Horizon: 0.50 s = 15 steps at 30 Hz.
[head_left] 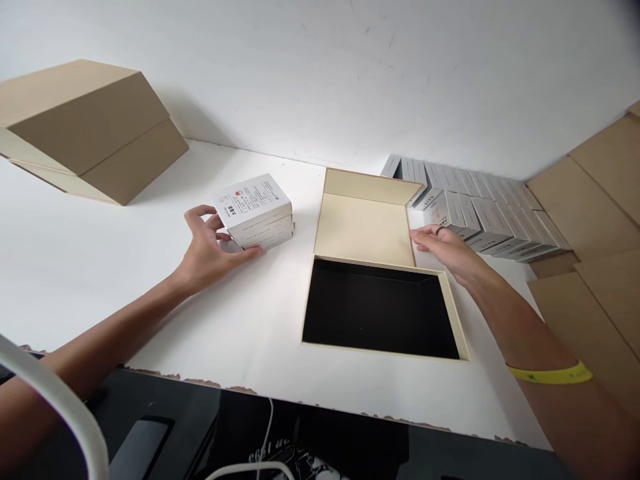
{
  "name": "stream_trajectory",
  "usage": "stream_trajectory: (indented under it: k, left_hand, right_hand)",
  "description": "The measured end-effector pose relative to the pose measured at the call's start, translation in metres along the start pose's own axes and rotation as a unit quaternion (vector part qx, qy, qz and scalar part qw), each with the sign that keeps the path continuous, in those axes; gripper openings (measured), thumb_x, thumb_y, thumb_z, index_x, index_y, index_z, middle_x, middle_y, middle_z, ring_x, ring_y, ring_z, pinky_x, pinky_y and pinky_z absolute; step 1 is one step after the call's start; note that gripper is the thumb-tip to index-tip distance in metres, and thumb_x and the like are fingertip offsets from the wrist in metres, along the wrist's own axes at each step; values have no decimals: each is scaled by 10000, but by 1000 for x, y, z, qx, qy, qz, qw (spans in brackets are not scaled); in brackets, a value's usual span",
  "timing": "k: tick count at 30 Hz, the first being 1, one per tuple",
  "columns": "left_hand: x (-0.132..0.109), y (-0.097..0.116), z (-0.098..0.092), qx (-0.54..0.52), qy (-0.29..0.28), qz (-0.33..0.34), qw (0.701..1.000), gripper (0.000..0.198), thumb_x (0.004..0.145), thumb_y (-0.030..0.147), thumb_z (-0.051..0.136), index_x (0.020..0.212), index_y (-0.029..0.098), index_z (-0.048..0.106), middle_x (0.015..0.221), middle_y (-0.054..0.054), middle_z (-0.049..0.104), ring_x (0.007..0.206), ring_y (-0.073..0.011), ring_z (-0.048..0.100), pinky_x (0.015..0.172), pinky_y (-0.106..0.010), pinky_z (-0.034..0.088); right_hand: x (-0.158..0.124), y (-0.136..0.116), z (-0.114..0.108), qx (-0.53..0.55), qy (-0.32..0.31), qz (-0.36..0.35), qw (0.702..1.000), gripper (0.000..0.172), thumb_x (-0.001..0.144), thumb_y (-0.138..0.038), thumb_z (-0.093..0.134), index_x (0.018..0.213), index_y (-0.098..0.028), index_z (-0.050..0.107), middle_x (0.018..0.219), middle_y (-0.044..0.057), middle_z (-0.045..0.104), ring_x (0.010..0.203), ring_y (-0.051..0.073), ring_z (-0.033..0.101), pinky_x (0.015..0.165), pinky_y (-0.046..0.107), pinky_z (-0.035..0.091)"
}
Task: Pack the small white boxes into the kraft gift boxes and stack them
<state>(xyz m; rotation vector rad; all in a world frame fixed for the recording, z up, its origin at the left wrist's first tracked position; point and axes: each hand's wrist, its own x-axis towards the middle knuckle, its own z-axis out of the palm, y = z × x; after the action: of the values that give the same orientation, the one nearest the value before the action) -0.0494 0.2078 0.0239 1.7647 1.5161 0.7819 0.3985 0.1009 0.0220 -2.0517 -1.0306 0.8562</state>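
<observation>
My left hand (210, 250) grips a short stack of small white printed boxes (253, 200), thumb along the near side and fingers at the left end. The stacked boxes sit slightly out of line with each other. In the middle of the table stands an open cream box (465, 333) with a black inside, and nothing shows in it. Its hinged lid (365, 223) is folded back toward the wall, the front flap tilted up. At the lid's right edge, my right hand (445, 250) has its fingers pressed together on the board; the fingertips are partly hidden.
Rows of similar white boxes (495, 220) stand at the back right, beside brown cardboard (595, 200). Larger tan boxes (90, 127) rest at the back left. The white tabletop (240, 333) has a rough front edge, and a pale curved bar (60, 393) crosses the lower left.
</observation>
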Motion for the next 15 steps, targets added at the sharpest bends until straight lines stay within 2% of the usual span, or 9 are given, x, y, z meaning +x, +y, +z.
stream_trajectory:
  k: [6, 8, 10, 13, 15]
  left_hand:
    - [-4, -9, -7, 13, 17, 3, 1000, 949, 583, 544, 933, 1181, 264, 251, 1492, -212, 579, 1279, -411, 627, 1055, -726, 565]
    - [-2, -14, -7, 18, 21, 23, 999, 943, 587, 546, 933, 1172, 266, 248, 1456, -213, 590, 1281, -418, 626, 1037, -736, 566]
    - [2, -18, -5, 22, 29, 55, 998, 972, 557, 551, 940, 1177, 268, 246, 1492, -236, 530, 1358, -432, 579, 1059, -724, 557]
    - [5, -24, -3, 21, 47, 98, 994, 1102, 411, 554, 961, 1201, 271, 247, 1608, -273, 323, 1523, -455, 419, 1141, -694, 510]
    - [1, -28, -8, 34, 60, 129, 989, 1177, 367, 553, 980, 1242, 262, 250, 1627, -282, 229, 1569, -466, 350, 1180, -689, 471]
  right_hand:
    - [-2, 0, 1, -14, -15, -18, 1000, 300, 858, -544, 700, 1001, -280, 698, 1272, 45, 782, 1247, 264, 718, 1190, 457, 531]
    - [-7, -10, -2, -39, -8, -18, 999, 267, 874, -507, 684, 981, -263, 702, 1198, 63, 795, 1168, 269, 744, 1148, 468, 558]
    - [-12, -28, -8, -78, 26, -23, 996, 265, 890, -500, 674, 980, -252, 700, 1150, 82, 791, 1115, 295, 747, 1115, 517, 569]
    - [-5, -68, -16, -142, 114, -55, 982, 384, 915, -568, 671, 1123, -245, 681, 1282, 124, 730, 1227, 361, 685, 1148, 608, 513]
    - [15, -93, -17, -182, 152, -78, 968, 652, 882, -646, 718, 1368, -230, 591, 1458, 168, 627, 1386, 413, 579, 1204, 642, 445]
